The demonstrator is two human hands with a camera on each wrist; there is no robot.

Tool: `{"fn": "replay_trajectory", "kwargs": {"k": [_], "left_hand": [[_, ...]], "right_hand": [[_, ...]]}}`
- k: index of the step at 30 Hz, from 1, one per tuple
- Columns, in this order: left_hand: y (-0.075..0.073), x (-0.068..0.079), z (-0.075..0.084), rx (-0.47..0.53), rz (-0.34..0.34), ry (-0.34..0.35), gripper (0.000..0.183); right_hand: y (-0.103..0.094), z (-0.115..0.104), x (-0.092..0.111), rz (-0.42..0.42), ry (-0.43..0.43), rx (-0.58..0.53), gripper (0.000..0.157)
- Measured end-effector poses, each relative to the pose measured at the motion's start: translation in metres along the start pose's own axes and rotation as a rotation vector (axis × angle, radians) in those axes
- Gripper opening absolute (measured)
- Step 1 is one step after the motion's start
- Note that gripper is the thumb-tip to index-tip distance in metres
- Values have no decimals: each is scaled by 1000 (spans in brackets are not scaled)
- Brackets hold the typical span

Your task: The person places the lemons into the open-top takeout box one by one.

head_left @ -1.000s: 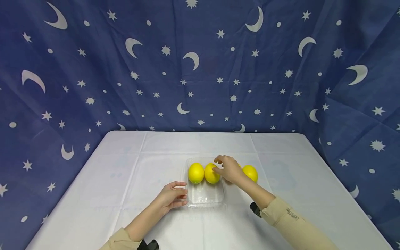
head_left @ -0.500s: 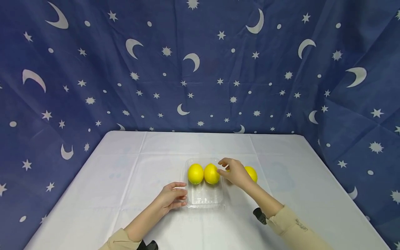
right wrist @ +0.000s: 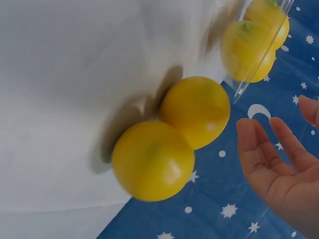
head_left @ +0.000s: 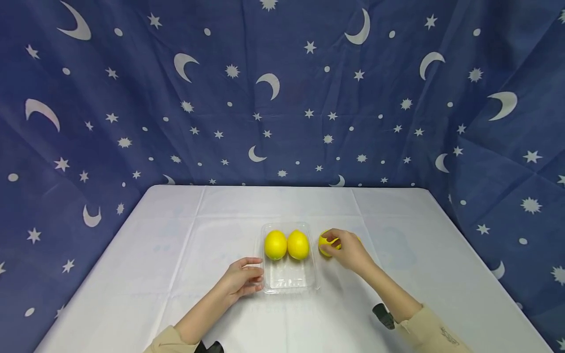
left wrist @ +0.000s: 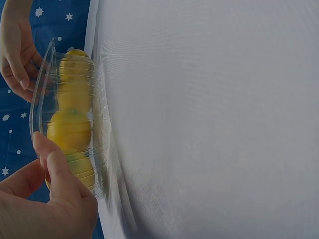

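A clear plastic container (head_left: 290,279) stands on the table with two lemons (head_left: 275,245) side by side in its far half. My left hand (head_left: 243,279) is at its left side, and the left wrist view shows fingertips right at the container rim (left wrist: 35,112). My right hand (head_left: 348,250) hovers over two more lemons to the right of the container, with fingers loosely bent and nothing between them. It partly covers the nearer of these, a lemon (head_left: 324,243), and nearly hides the other. Both loose lemons (right wrist: 195,112) show whole in the right wrist view, apart from the hand.
A white cloth (head_left: 220,220) covers the table. Behind and at the sides hangs a dark blue curtain (head_left: 300,93) with moons and stars. A black wrist camera (head_left: 383,316) sits under the right forearm.
My right hand has moved right, away from the lemons in the container, to above the loose ones. My left hand has stayed beside the container.
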State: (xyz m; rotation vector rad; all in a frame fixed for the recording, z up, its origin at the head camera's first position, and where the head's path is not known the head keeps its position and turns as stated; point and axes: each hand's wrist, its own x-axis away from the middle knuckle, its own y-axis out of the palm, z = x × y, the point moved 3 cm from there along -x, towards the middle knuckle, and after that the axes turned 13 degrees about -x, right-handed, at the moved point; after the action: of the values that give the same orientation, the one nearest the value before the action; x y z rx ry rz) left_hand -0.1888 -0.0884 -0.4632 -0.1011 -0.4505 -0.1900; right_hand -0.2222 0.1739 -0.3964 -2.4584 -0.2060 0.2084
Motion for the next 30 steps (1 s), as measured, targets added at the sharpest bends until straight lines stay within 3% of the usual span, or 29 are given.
{"fn": "replay_trajectory", "kwargs": {"k": [10,20,30], "left_hand": [[0,2,-1,5,12,-8,39],[0,3,-1,4,8,3,39],[0,3,-1,1,10,6,40]], "right_hand": [[-17,10,7,10,36,-26,28],[-39,24,6,70,47,-48,30],[-50,43,5,58,145,-90,33]]}}
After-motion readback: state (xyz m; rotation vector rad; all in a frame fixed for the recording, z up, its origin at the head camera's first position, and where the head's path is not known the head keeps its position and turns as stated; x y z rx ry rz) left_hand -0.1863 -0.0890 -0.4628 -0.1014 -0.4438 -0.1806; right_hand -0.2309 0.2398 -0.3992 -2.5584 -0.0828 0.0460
